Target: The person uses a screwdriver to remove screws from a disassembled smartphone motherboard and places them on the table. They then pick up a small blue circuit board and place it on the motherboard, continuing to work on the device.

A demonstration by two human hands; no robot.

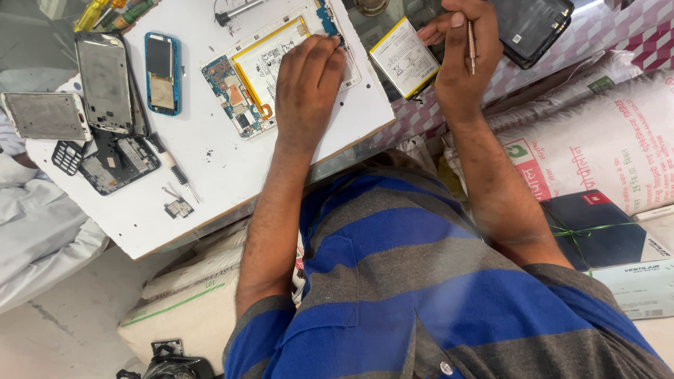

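the left hand lies palm down, fingers together, pressing on the opened phone on the white board. the phone's long axis runs diagonally, from lower left near the circuit board up to the right. the right hand pinches a thin tool, held nearly upright, tip pointing down. just beside it lies a loose battery, tilted, off the board's right edge. phone frames lie at the left.

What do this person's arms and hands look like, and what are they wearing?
Both arms are bare from above the elbow down. The left hand and right hand wear no gloves, rings or watch. Short sleeves belong to a blue and grey striped shirt with a button placket.
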